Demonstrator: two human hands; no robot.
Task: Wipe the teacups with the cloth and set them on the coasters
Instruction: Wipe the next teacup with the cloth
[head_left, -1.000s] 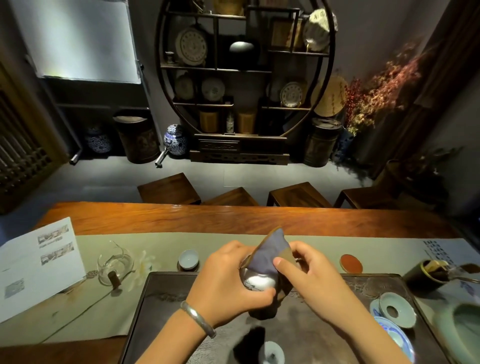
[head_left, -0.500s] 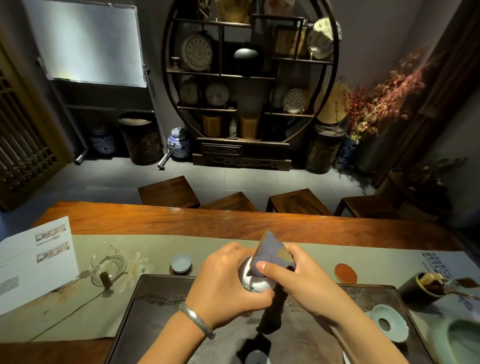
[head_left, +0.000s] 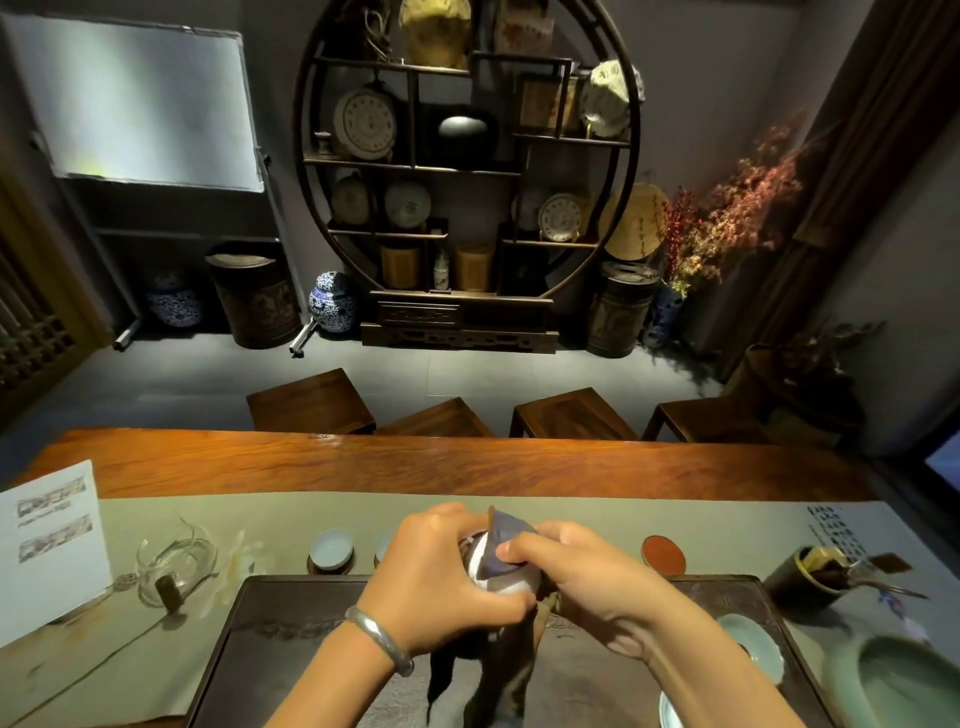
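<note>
The right hand (head_left: 587, 577) pinches a fold of the grey cloth (head_left: 506, 545) between thumb and fingers and presses it into the mouth of the teacup (head_left: 506, 584), while the left hand (head_left: 441, 582) curls round the cup's white body and holds it above the far edge of the dark tea tray (head_left: 291, 639). Compared with a second ago the cloth's peak sits lower and is folded further over the rim, and less of the white cup shows, so the wiping seems to have gone from the outside toward the inside. The cloth's dark tail hangs down below the cup toward the tray. By my judgement this cup is near done and next goes to a coaster: the bare red coaster (head_left: 663, 554) lies on the runner just past the tray's far edge, to the right of the hands. A finished cup (head_left: 331, 548) already sits on its coaster toward the tray's far left corner
</note>
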